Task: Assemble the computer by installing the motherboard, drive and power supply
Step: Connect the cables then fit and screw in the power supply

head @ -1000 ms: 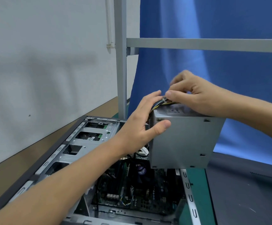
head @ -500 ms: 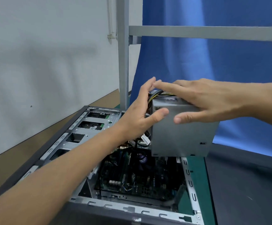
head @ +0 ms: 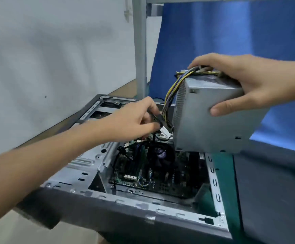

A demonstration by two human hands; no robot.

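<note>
A right hand (head: 259,81) grips a grey metal power-supply box (head: 205,125) above an open steel computer case (head: 97,157); the left hand (head: 131,120) pinches a black cable (head: 156,118).

readable text: none.
white tag (head: 164,132): just below the black cable (head: 154,118), print too blurred to read.
power supply (head: 205,120): marks on its top face are blurred, illegible.
motherboard (head: 158,175): printing too small and soft to read.
</note>
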